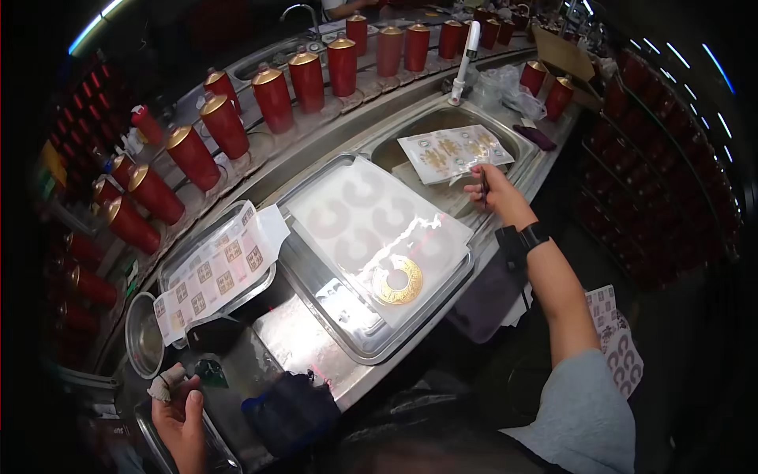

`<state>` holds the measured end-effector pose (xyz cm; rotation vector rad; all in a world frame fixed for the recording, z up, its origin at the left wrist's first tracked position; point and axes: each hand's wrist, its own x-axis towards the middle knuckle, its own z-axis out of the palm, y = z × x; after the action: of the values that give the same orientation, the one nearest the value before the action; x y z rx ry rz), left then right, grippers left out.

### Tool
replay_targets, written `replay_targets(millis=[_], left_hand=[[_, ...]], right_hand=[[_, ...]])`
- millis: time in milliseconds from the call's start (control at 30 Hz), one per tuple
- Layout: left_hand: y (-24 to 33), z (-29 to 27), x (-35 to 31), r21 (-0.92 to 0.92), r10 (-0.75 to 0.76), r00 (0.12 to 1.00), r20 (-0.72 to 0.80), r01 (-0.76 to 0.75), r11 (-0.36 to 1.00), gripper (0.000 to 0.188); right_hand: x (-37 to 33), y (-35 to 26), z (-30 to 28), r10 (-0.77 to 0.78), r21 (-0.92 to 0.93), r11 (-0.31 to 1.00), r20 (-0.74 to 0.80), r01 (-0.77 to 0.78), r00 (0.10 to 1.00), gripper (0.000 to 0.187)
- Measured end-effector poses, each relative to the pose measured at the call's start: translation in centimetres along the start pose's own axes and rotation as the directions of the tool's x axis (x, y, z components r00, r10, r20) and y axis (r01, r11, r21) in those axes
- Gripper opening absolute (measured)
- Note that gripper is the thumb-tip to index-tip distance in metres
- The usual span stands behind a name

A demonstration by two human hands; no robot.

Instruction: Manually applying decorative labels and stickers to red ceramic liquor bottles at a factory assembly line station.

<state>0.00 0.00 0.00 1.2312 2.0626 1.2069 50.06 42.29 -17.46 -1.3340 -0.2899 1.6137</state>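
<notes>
In my right hand [499, 196] is a slim dark tool that looks like tweezers [485, 187], gripped between the fingers. It is beside the near edge of a sheet of gold decals [454, 150], which lies over the sink. My left hand [180, 423], at the lower left, has thumb and fingers apart and nothing visible in it. White wrapping [166, 383] covers one of its fingertips. Between the hands, a metal tray [371, 347] carries a translucent sheet with pale C-shaped marks [347, 213]. A gold ring-shaped decal [397, 279] lies at that sheet's near end.
Several red bottles with gold shoulders [272, 99] line the curved counter behind. A sheet of square decals [209, 276] rests on another tray beside a clear round bowl [144, 340]. A white tap [466, 63] stands by the sink [517, 142]. Dark blue cloth [292, 411] lies near the front edge.
</notes>
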Motion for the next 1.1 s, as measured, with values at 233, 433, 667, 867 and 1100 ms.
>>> replay_targets(millis=[233, 433, 667, 867, 1100], left_hand=[[-1.8, 2.5, 0.0, -0.091, -0.058, 0.996, -0.071, 0.052, 0.994, 0.037], [-2.6, 1.4, -0.2, -0.099, -0.071, 0.99, -0.125, 0.058, 0.993, 0.037], [-2.2, 1.5, 0.0, -0.13, -0.142, 0.984, -0.104, 0.128, 0.983, 0.038], [-4.1, 2.1, -0.2, -0.21, -0.115, 0.993, -0.013, 0.11, 0.971, 0.038], [-1.0, 5.0, -1.6, -0.353, -0.091, 0.956, 0.28, 0.191, 0.916, 0.034]], right_hand=[[6.2, -2.2, 3.5, 0.207, -0.291, 0.939, 0.048, -0.185, 0.977, 0.006], [6.4, -0.2, 4.9, 0.138, -0.15, 0.981, 0.083, -0.125, 0.987, 0.01], [5.0, -2.7, 4.5, 0.078, -0.044, 0.997, 0.266, -0.069, 0.961, 0.007], [-4.6, -2.0, 6.9, -0.093, 0.088, 0.995, 0.524, 0.055, 0.846, 0.028], [-25.1, 2.8, 10.5, -0.188, -0.004, 0.959, 0.739, 0.283, 0.647, 0.05]])
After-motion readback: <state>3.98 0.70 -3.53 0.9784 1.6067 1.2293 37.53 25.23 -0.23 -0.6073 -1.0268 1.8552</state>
